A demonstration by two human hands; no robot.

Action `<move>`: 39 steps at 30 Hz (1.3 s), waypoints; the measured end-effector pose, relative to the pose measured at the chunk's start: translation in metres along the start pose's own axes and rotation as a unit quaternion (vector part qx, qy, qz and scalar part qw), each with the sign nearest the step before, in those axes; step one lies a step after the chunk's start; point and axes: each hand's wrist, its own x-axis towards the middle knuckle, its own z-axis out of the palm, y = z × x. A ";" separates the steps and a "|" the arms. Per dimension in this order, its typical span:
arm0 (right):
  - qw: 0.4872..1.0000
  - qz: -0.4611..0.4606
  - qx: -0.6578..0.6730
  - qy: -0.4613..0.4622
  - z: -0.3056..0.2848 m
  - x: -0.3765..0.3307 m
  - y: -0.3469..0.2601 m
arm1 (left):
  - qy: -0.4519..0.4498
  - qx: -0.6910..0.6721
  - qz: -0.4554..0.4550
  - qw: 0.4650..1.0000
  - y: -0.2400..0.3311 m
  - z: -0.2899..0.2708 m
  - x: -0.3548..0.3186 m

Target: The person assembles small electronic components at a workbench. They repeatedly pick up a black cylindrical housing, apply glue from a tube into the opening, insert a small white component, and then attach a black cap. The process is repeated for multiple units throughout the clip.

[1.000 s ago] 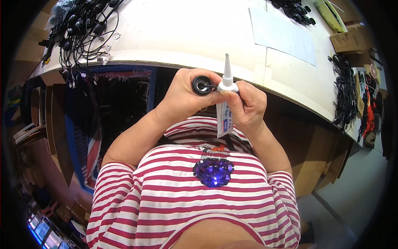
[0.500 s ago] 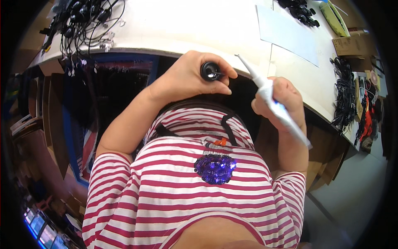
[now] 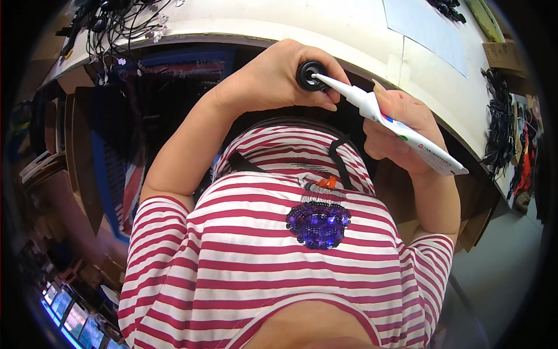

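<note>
My left hand [image 3: 279, 75] is closed around a small round black part [image 3: 304, 83] with a hollow centre, its opening facing up. In my right hand [image 3: 404, 125] is a white squeeze tube [image 3: 427, 150] with a long tapered nozzle. The nozzle [image 3: 346, 90] points left, and its tip lies at the opening of the black part; whether it touches the inside I cannot tell. Both hands are held just in front of the table's near edge, above my lap.
A white table [image 3: 279, 22] spans the far side. Black cables [image 3: 131, 29] with small metal ends hang over its edge at the left. A pale sheet [image 3: 427, 35] lies on the right part, near a cable bundle [image 3: 499, 122] and a cardboard box [image 3: 505, 56]. A blue crate [image 3: 107, 174] stands below.
The tube's nozzle has come over to the black part, its tip now at the opening. The tube is tilted flatter. The whole view has shifted slightly.
</note>
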 end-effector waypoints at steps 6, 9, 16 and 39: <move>0.998 0.002 -0.049 0.050 0.003 0.003 0.002 | 0.005 -0.029 -0.006 1.000 -0.004 0.002 -0.004; 0.993 0.008 -0.078 0.084 0.011 0.006 0.002 | -0.001 -0.006 0.003 1.000 0.002 0.002 -0.004; 0.952 0.000 -0.284 0.111 0.018 -0.001 -0.007 | 0.017 0.024 0.027 0.999 -0.005 0.001 -0.005; 0.484 -0.276 -0.684 0.471 -0.107 0.012 -0.090 | 0.042 -0.211 -0.062 0.975 0.022 0.009 0.024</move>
